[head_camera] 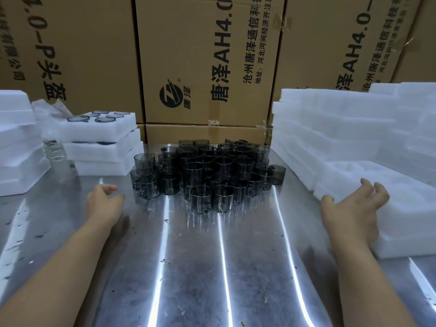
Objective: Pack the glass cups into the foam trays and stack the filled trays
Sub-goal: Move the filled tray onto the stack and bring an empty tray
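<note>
The right hand is hanging open, palm turned inward, its fingers loosely spread and slightly bent, gripping nothing. It is sitting right at the near corner of the stack of empty foam trays, with the thumb beside the edge of the lowest tray; whether skin is touching foam cannot be told. The left hand is hovering over the tabletop with relaxed fingers a little apart, holding nothing, just left of the nearest cups and apart from them.

Between the two hands, the glass cups are standing in a tight cluster on the shiny metal tabletop, dark smoky glass with small handles, most of them upright and touching their neighbours. The cluster is reaching back to the cardboard boxes that are forming a wall behind the tabletop.

Left of the cups, three filled trays are lying stacked slightly askew, and round cup rims are showing in the pockets of the top one. Farther left, more white foam pieces are piling up at the edge of the view.
</note>
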